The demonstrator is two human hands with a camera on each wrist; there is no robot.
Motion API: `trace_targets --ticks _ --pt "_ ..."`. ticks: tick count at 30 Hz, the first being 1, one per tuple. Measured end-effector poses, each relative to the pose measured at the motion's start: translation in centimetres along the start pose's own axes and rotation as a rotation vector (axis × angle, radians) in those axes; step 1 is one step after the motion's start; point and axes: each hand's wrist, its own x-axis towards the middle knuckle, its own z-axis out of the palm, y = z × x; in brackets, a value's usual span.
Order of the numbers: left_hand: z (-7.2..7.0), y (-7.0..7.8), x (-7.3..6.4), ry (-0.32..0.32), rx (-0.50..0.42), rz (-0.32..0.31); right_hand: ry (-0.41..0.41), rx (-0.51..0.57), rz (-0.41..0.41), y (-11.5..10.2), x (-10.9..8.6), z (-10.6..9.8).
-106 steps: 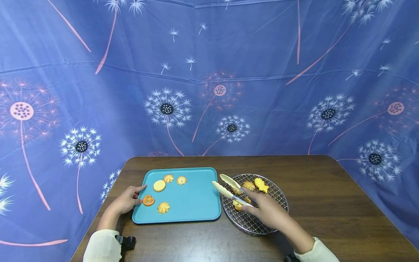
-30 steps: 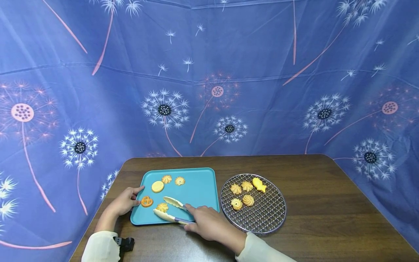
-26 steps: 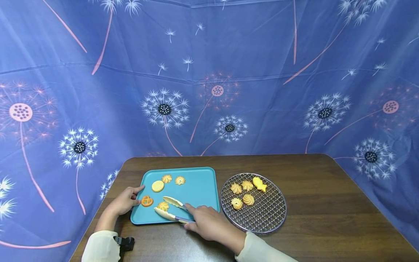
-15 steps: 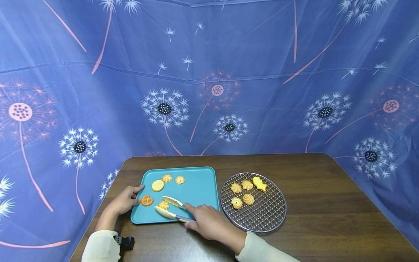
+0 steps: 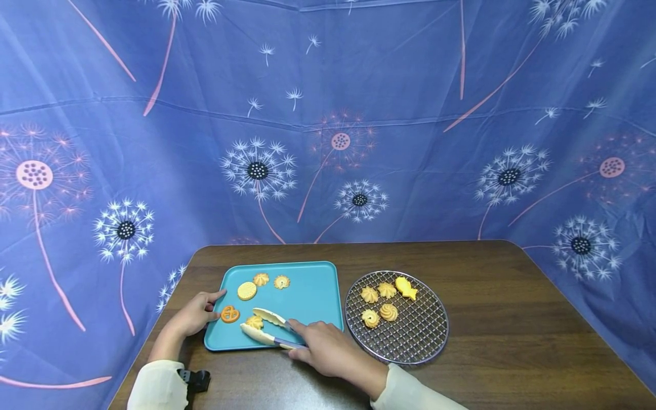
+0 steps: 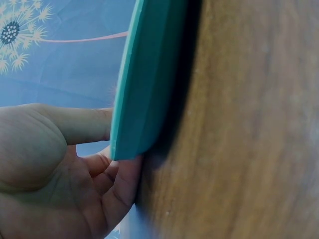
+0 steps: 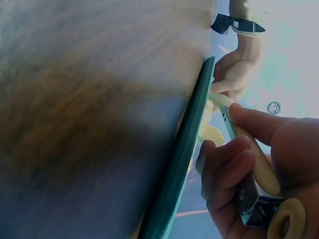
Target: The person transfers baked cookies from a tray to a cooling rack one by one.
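- The left hand [image 5: 195, 313] pinches the tray [image 5: 310, 299] at 9 o'clock; steady holding should help.
- The right hand [image 5: 326, 348] grips parted tongs [image 5: 260, 336] astride the flower-shaped cookie [image 5: 254, 322] at the tray's 8 o'clock; a low, gentle squeeze seems best.

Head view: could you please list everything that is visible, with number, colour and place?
cloth: 1, blue, dandelion print, behind the table
table: 1, brown, under the tray and rack
tray: 1, blue-green, left part of the table
rack: 1, silver, right of the tray
pretzel: 1, orange, tray's left side
round cookie: 1, yellow, on the tray
fluted cookies: 7, golden, three on the tray, four on the rack
fish: 1, yellow, rack's far side
tongs: 1, cream and grey, over the tray
wristband: 1, black, left wrist
sleeves: 2, cream, bottom edge
left hand: 1, at the tray's left edge
right hand: 1, gripping the tongs
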Motion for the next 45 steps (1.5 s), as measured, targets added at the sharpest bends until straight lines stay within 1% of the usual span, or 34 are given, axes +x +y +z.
trace_targets --ticks 5,12,16,19,23,25,28,36,42,45 --pt "0.0 0.1 0.0 0.003 0.004 -0.004 0.007 0.035 0.009 0.1 -0.1 -0.3" --pt "0.0 0.1 0.0 0.007 0.011 -0.013 0.029 0.055 -0.031 0.6 -0.4 -0.7" --pt "0.0 -0.1 0.0 0.009 0.019 -0.021 0.035 0.071 -0.034 0.9 -0.7 -1.0" --pt "0.0 -0.1 0.0 0.007 0.024 -0.014 0.047 0.070 -0.037 1.1 -0.9 -1.2" --pt "-0.1 0.0 0.0 0.003 0.014 -0.015 0.059 0.072 -0.040 1.4 -1.2 -1.6" --pt "-0.1 0.0 0.0 -0.003 0.016 -0.013 0.063 0.077 -0.037 1.6 -1.4 -1.8" --pt "-0.1 0.0 0.0 0.000 0.007 -0.027 0.067 0.092 -0.026 1.9 -1.8 -2.1" --pt "-0.1 0.0 -0.1 -0.012 0.002 0.002 0.085 0.124 -0.012 2.8 -2.6 -3.0" --pt "-0.1 0.1 -0.1 -0.014 -0.004 -0.004 0.098 0.173 0.008 3.6 -3.3 -3.4" --pt "-0.1 0.1 0.0 -0.009 -0.001 -0.004 0.106 0.177 0.013 3.9 -3.7 -3.6"
